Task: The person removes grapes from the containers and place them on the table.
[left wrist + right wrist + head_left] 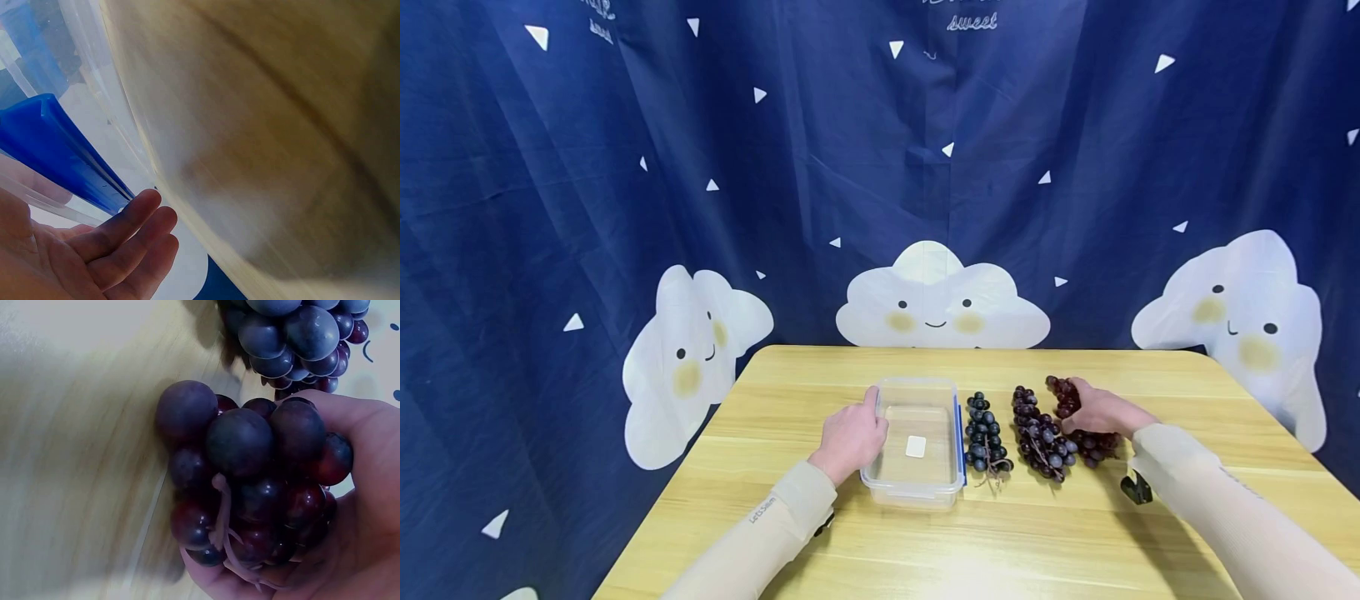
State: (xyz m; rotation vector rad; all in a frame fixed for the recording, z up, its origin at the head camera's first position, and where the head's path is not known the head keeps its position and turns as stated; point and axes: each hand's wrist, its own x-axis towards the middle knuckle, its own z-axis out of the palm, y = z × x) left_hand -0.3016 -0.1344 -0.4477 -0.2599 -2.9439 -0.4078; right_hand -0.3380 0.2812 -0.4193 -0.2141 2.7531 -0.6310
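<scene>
My left hand (pixel 852 431) grips the left rim of a clear plastic food container (pixel 917 493) with blue side latches. In the left wrist view its fingers (pixel 134 247) lie beside a blue latch (pixel 59 156), and the thumb shows through the clear plastic. At the right, my right hand (pixel 1101 409) holds a bunch of dark red grapes (pixel 1093 446). Up close in the right wrist view, thumb and fingers curl round this bunch (pixel 240 444), with its stem facing the camera. Beside it lies a purple grape bunch (pixel 1037 433), and a blue-black bunch (pixel 983 433) sits nearest the container.
A light wooden table (pixel 1000 542) carries everything. A white square label (pixel 916 447) shows on the container's bottom. Behind the table's far edge hangs a dark blue curtain (pixel 865 183) with clouds and triangles.
</scene>
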